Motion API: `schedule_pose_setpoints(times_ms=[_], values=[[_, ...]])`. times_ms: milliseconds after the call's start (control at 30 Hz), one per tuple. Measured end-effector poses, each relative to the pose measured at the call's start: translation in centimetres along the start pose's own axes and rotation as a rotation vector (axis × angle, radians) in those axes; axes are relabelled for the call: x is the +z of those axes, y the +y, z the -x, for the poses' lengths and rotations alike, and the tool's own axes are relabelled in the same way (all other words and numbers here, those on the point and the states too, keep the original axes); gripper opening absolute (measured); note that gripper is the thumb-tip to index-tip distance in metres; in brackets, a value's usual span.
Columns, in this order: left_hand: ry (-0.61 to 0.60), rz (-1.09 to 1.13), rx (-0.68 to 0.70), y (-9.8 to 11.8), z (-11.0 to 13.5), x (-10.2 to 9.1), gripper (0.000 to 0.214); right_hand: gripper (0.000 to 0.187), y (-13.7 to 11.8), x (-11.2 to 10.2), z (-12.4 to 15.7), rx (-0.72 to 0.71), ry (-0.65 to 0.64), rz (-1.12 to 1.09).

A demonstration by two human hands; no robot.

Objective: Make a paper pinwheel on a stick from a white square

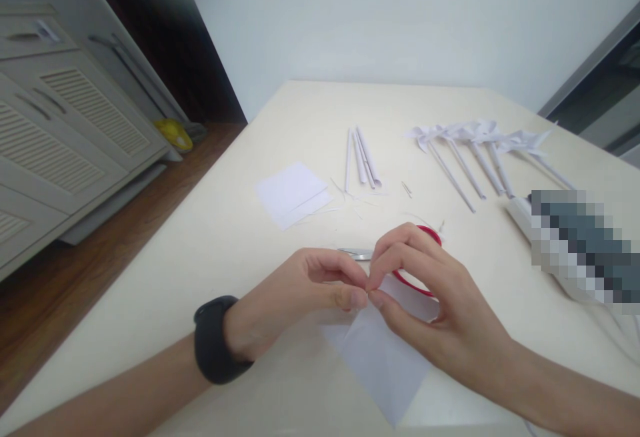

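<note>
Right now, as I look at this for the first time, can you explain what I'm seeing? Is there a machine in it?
No machine is at work here: these are a person's two bare hands, seen from a camera worn on the head, looking forward and down. The left hand, with a black wristband behind it, meets the right hand at the fingertips. Whatever they pinch is too small to make out; a white paper sheet shows just below. Partly hidden behind the right hand are red-handled scissors. Farther off on the table lie paper squares, rolled paper tubes and, to the right, what look like paper pinwheels.
</note>
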State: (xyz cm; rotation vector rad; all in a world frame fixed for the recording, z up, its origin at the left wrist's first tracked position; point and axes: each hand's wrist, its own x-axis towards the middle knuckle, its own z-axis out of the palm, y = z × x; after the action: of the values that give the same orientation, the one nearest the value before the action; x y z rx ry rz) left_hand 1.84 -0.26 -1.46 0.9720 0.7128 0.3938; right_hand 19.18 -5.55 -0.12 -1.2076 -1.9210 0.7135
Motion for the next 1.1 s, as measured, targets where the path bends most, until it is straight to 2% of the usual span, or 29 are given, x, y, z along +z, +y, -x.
schedule_pose_setpoints(times_ms=[567, 867, 1000, 1100], values=[[0.026, -0.063, 0.055, -0.05, -0.01, 0.16, 0.012, 0.02, -0.04, 0.39, 0.15, -0.049, 0.054, -0.003], [0.086, -0.25, 0.084, 0.64, 0.25, 0.61, 0.01, 0.019, 0.27, 0.18, -0.02, 0.046, 0.084, 0.048], [0.166, -0.371, 0.168, 0.23, 0.33, 0.59, 0.012, 0.017, 0.38, 0.18, -0.09, 0.087, 0.066, 0.039], [0.176, -0.494, 0.22, 0.11, 0.35, 0.65, 0.014, 0.017, 0.36, 0.11, -0.01, 0.1, 0.069, 0.037]])
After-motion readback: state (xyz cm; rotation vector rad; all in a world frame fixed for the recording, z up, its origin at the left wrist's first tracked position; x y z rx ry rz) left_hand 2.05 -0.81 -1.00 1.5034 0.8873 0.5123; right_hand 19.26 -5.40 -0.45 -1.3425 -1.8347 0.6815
